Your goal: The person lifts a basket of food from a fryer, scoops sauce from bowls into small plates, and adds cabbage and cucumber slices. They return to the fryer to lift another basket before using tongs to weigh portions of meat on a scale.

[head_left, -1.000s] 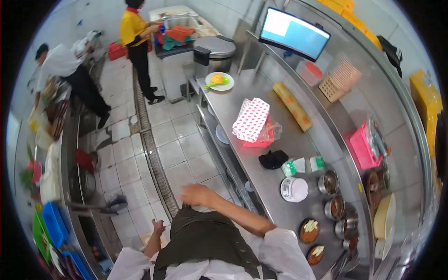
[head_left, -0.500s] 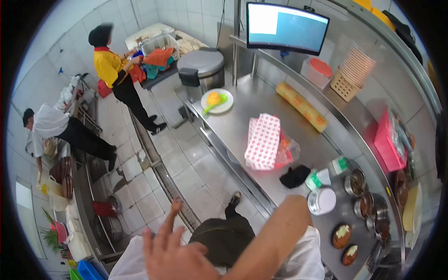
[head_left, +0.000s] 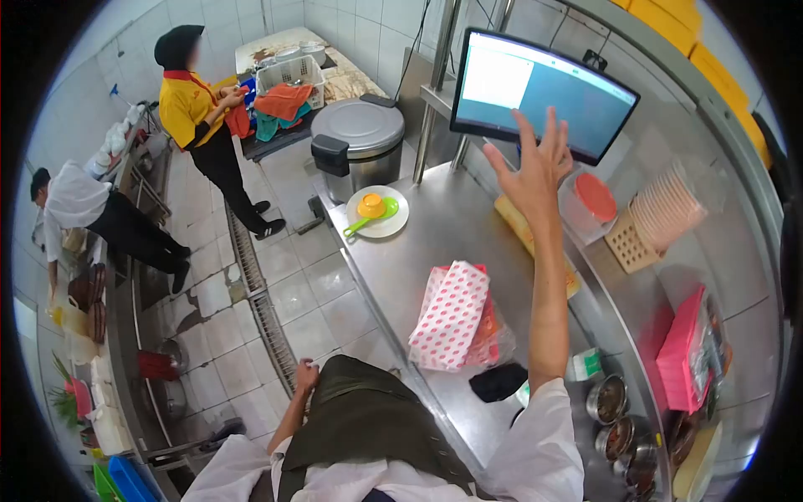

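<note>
My right hand [head_left: 539, 163] is raised in front of the monitor [head_left: 585, 92], fingers spread and nothing in them. Its fingertips overlap the lower edge of the lit screen. Below that arm lies a long rolled yellow sheet [head_left: 514, 222], partly covered by my forearm. My left hand [head_left: 308, 376] hangs low at my side over the floor, fingers curled in. What it holds, if anything, I cannot tell. Nearest my body on the steel counter [head_left: 381, 272] are a stack of red-dotted white paper [head_left: 452, 309] in clear plastic and a black cloth [head_left: 498, 382].
A white plate [head_left: 393, 226] carries an orange cup and a green spoon. On the shelf stand a red-lidded tub [head_left: 590, 201], a basket of stacked cups [head_left: 631, 243] and a pink bin [head_left: 682, 351]. Metal bowls [head_left: 606, 397] sit below. Two people work at left, beyond a steel bin [head_left: 360, 138].
My right hand has risen from low in front of my body to the monitor, its arm now stretched over the counter. The view has shifted. My left hand stays low at my side.
</note>
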Available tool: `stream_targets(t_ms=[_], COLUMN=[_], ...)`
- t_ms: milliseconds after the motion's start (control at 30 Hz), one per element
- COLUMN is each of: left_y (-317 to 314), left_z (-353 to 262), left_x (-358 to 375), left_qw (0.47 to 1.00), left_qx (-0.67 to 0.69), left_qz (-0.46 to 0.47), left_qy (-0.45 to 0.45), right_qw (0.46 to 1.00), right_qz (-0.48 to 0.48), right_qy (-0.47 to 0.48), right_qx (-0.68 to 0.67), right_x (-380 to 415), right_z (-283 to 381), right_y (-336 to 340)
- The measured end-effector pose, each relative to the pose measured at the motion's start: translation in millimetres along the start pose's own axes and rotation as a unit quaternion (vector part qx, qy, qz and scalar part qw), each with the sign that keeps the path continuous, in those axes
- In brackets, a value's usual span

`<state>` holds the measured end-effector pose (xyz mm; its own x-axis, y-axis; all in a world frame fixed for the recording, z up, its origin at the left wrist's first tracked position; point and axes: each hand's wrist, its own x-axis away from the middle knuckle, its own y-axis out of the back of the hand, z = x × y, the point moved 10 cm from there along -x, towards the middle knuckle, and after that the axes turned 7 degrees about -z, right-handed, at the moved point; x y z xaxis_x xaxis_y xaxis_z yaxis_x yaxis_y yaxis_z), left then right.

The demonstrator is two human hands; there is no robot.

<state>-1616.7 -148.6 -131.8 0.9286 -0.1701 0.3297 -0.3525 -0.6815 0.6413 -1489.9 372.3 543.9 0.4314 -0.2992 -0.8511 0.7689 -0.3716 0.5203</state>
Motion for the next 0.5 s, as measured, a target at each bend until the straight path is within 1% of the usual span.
stream_targets(t_ms=[33, 100, 133, 167, 200, 233, 300, 333, 367, 400, 433, 467, 500], left_y=[-10.3, -62.7, -75.2, -85.6, -111.0, -134.4, -171.6, -181.2, -187.4, -193.3, -199.2, -205.6, -212.3], left_z=[-37.0, -93.5, -141.0, -197.6, -225.0, -240.5, -268.2, -285.1, -304.2, -316.8, -327.0, -335.4, -344.9], left_x=[-9.2, -32.5, -16.0, 11.3, 21.5, 38.3, 68.8, 83.9, 96.0, 95.0, 96.4, 93.8, 93.4], left_qw=[0.997, 0.972, 0.948, 0.913, 0.875, 0.828, 0.752, 0.727, 0.700, 0.717, 0.733, 0.748, 0.736], left_qx=[0.055, 0.136, 0.134, 0.128, 0.122, 0.115, 0.092, 0.084, 0.077, 0.074, 0.073, 0.072, 0.092], left_qz=[0.051, 0.189, 0.287, 0.382, 0.460, 0.536, 0.642, 0.673, 0.704, 0.688, 0.672, 0.656, 0.668], left_qy=[-0.009, -0.027, 0.018, 0.062, 0.088, 0.115, 0.117, 0.107, 0.093, 0.088, 0.082, 0.074, 0.061], right_qw=[1.000, 0.998, 0.998, 0.997, 0.996, 0.994, 0.993, 0.991, 0.987, 0.980, 0.977, 0.975, 0.982], right_qz=[-0.015, -0.049, -0.059, -0.075, -0.088, -0.099, -0.119, -0.129, -0.134, -0.138, -0.140, -0.094, -0.096], right_qy=[-0.006, -0.023, -0.029, -0.029, -0.029, -0.032, -0.011, -0.004, -0.028, -0.048, -0.032, -0.086, -0.046], right_qx=[0.009, 0.027, 0.024, 0.019, 0.015, 0.012, -0.023, -0.038, -0.086, -0.133, -0.159, -0.181, -0.157], right_x=[-10.4, -29.9, -36.3, -41.6, -43.3, -40.9, -25.3, -11.7, 9.1, 36.3, 63.3, 112.9, 147.8], right_z=[-11.0, -27.6, -31.1, -30.8, -28.8, -26.5, -15.1, -8.1, -7.5, -5.7, 5.1, -4.0, 9.8], right_y=[-6.6, -16.5, -21.3, -24.7, -27.4, -29.5, -25.6, -19.9, -17.0, -13.8, -6.5, -12.4, -4.5])
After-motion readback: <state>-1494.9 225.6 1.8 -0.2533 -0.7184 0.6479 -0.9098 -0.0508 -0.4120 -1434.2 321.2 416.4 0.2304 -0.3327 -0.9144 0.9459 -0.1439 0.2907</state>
